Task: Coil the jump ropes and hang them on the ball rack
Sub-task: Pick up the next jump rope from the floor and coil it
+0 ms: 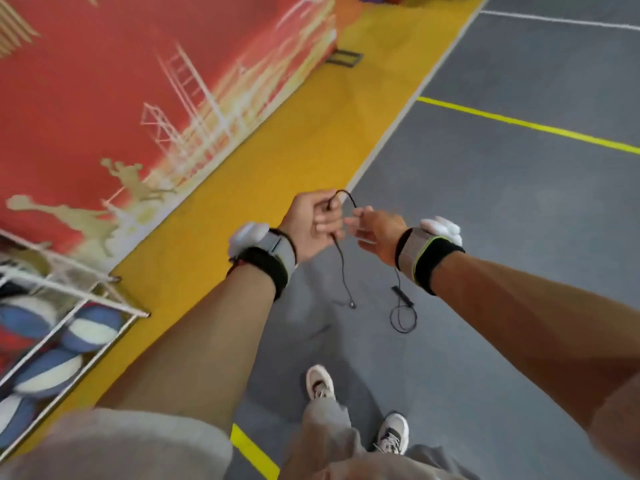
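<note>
The coiling has barely begun and nothing hangs on the ball rack (114, 304) yet. One thin black jump rope (341, 268) is in view; no finished coil shows. The left hand (311, 220) grips it in curled fingers, and a short arc of rope rises from there across to the right hand (377, 233), whose fingertips seem to pinch it, though blur softens them. Two tails drop from the hands towards the grey floor (502, 202), one ending in a small loop by a handle; whether they touch the floor cannot be told. One rack stands low on the left, well apart from the rope, holding at least four blue-and-white balls (93, 327). Left to do: gather the rope, then hang it
</note>
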